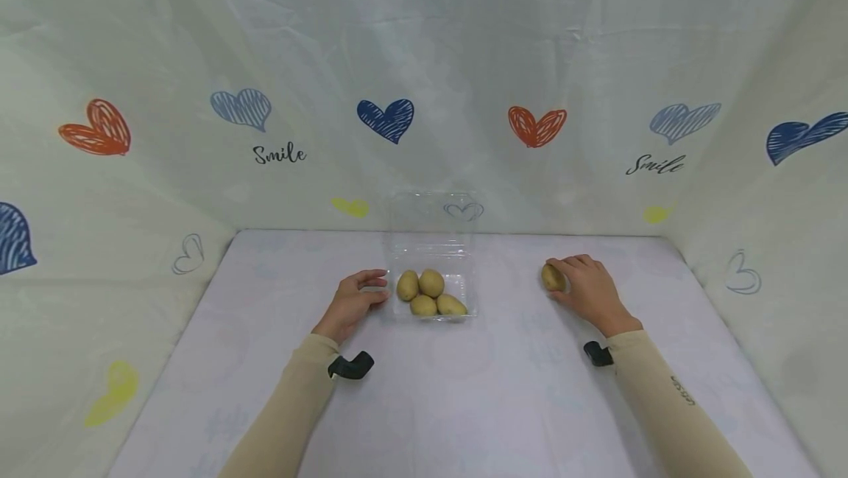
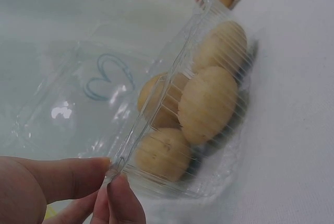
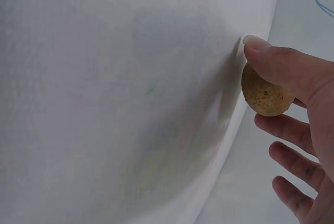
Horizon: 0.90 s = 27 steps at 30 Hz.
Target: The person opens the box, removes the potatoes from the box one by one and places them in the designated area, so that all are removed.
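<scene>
Holding a small potato (image 1: 553,277) in its fingers, the right hand (image 1: 586,289) sits on the counter (image 1: 503,389), well off to the right of the clear box (image 1: 432,272). In the right wrist view the thumb is on top of the potato and a finger is under it, while the other fingers hang loose.

The left hand (image 1: 352,301) is at the left side of the box. In the left wrist view its thumb and a finger pinch the thin rim, so the box stays put. The lid stands up at the back, and the box is open on top.

Four potatoes (image 1: 430,294) already lie inside, close together. They fill most of the floor of the box. The barest spot looks to be at the back.

To do this well, I think the right hand should keep a soft but sure hold, so the round potato does not slip. It should come over the box from above, not from the side, because the thin wall bends easily. It should set the potato down low, not drop it. The left hand should keep its pinch firm.
</scene>
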Available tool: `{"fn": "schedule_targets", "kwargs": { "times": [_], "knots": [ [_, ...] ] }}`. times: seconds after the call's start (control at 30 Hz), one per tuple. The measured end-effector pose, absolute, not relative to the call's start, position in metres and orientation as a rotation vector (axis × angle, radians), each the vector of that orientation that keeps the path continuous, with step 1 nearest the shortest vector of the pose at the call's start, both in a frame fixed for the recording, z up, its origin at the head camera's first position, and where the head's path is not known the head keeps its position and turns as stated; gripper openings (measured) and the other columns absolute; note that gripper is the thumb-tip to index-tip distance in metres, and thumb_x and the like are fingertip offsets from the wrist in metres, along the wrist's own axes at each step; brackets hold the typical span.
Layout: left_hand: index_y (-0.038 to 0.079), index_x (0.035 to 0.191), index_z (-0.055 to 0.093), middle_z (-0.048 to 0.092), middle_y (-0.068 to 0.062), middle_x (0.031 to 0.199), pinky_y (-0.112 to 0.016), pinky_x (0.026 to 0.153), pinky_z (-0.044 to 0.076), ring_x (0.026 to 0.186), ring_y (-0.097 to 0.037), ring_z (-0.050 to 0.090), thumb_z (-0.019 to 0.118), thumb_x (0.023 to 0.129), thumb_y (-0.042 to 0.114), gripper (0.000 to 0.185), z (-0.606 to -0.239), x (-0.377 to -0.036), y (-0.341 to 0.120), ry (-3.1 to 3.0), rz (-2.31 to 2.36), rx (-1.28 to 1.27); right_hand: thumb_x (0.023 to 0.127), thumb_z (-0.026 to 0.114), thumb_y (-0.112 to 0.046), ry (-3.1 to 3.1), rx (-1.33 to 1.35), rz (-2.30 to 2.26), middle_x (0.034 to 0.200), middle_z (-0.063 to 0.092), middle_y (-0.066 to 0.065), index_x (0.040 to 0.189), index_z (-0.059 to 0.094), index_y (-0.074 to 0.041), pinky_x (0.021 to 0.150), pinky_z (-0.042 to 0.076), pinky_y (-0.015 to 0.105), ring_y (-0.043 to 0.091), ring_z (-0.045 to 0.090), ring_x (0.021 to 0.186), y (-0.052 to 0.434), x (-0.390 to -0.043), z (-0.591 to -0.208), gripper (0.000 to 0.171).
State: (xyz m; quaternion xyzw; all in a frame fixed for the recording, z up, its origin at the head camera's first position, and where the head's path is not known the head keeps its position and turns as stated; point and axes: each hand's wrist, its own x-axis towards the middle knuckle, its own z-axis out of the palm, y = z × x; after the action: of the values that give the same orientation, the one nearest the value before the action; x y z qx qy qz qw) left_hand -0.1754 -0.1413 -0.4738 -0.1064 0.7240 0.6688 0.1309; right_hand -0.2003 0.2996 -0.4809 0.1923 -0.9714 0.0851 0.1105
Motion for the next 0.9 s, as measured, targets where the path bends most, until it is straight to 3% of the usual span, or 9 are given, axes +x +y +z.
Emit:
{"fn": "schedule_targets", "kwargs": {
  "times": [0.9],
  "knots": [
    [-0.001,0.145,0.058,0.060,-0.020,0.131,-0.023,0.085,0.055,0.105,-0.019,0.062,0.067,0.098,-0.007,0.048,-0.4772,-0.1783,-0.1437,2.113,1.916,-0.314,0.082,0.093,-0.023,-2.895,0.558,0.253,0.122,0.071,0.026,0.136,0.064,0.003,0.094,0.051,0.065,0.048,0.060,0.116,0.3046,-0.1987,-0.4871,0.066]
  ]
}}
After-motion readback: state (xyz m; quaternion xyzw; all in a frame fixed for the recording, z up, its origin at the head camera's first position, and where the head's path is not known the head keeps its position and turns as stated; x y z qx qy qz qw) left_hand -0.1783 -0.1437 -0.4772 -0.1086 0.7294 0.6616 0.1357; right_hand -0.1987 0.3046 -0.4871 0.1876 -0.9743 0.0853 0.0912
